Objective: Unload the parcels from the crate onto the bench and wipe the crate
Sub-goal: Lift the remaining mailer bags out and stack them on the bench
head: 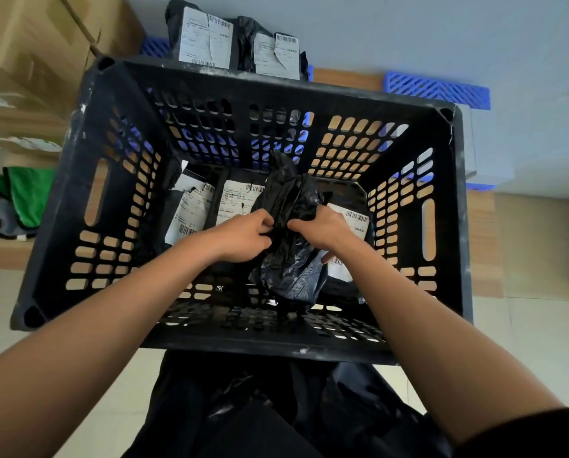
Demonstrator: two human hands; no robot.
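Both arms reach down into the crate (455, 226); left hand (243, 238) and right hand (326, 229) fingers pinch the black parcel (289, 259) between them.

White shipping labels (235, 201) sit on the black parcels in the crate (78, 200), barcodes and small print lines showing, but too blurred to read. Same story on the two parcels behind the crate (207, 38): barcodes visible, no legible words or numbers anywhere.
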